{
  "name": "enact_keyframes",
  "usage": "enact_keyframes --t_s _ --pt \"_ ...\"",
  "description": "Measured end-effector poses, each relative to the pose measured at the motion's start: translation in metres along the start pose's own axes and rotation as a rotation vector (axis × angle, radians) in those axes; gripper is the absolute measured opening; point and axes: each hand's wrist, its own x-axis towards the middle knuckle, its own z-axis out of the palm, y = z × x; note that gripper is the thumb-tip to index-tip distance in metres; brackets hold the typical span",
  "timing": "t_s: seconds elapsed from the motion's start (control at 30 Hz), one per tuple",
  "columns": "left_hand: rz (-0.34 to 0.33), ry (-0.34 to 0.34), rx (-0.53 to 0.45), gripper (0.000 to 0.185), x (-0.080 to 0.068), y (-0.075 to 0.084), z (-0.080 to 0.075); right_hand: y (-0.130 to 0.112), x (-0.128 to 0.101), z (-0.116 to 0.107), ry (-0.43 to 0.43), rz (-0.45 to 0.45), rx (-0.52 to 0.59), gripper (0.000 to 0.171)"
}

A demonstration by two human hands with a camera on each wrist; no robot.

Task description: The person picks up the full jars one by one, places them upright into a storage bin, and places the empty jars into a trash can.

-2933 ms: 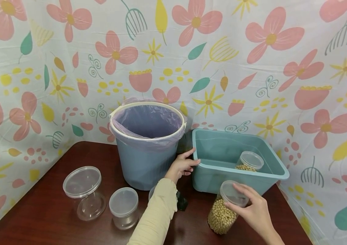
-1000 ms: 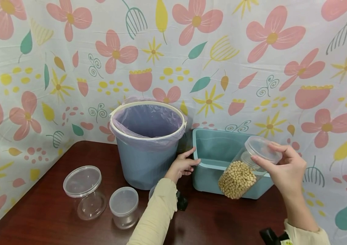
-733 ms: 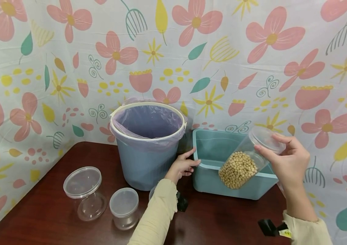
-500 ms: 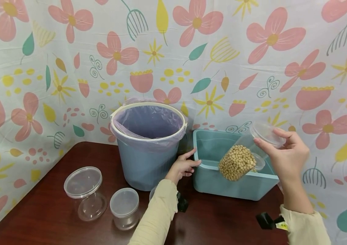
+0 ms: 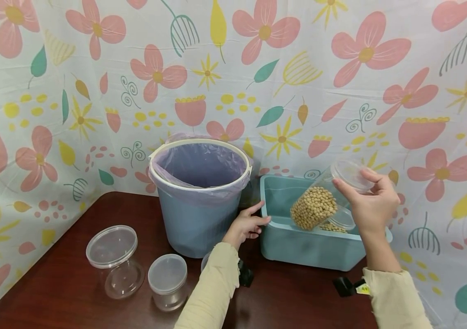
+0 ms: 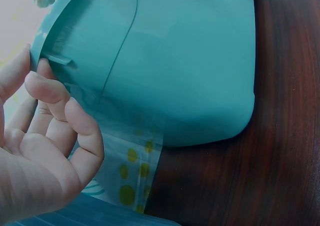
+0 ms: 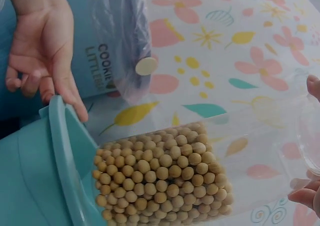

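My right hand [image 5: 371,201] grips a clear jar of soybeans [image 5: 313,208] by its lidded end and holds it tilted, base down to the left, above the teal tub [image 5: 311,249]. In the right wrist view the jar of soybeans [image 7: 160,181] hangs just past the tub's rim [image 7: 65,156], and my fingertips [image 7: 305,196] show at the right edge. My left hand [image 5: 247,224] rests against the tub's near-left corner with loosely curled fingers. The left wrist view shows those fingers [image 6: 75,121] beside the tub wall [image 6: 190,60]. A second lidded jar [image 5: 340,221] with some beans lies inside the tub.
A blue bin with a purple liner [image 5: 200,192] stands left of the tub, close behind my left hand. Two empty lidded clear jars [image 5: 114,260] [image 5: 167,281] sit on the dark wooden table [image 5: 72,297] at the front left. A floral cloth [image 5: 299,68] covers the walls.
My right hand lifted the jar of soybeans off the table and carried it up and back over the tub, tilting it. My left hand stayed at the tub's corner.
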Motion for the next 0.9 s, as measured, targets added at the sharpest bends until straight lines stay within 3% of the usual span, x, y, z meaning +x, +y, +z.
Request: enact_keyframes --t_s 0.43,0.6,0.73,0.9 --pt "0.009 -0.001 0.011 0.06 -0.001 0.001 -0.001 0.023 -0.009 0.019 0.016 -0.039 -0.002 0.047" --pt "0.01 -0.008 -0.006 0.06 -0.001 0.002 -0.002 0.031 -0.013 0.022 -0.014 -0.075 0.006 0.047" --pt "0.013 -0.014 -0.007 0.06 -0.001 0.001 -0.002 0.055 -0.02 0.024 -0.032 -0.109 0.045 0.049" --pt "0.013 -0.008 -0.004 0.06 0.0 -0.001 -0.001 0.112 -0.029 0.028 -0.046 -0.155 -0.014 0.051"
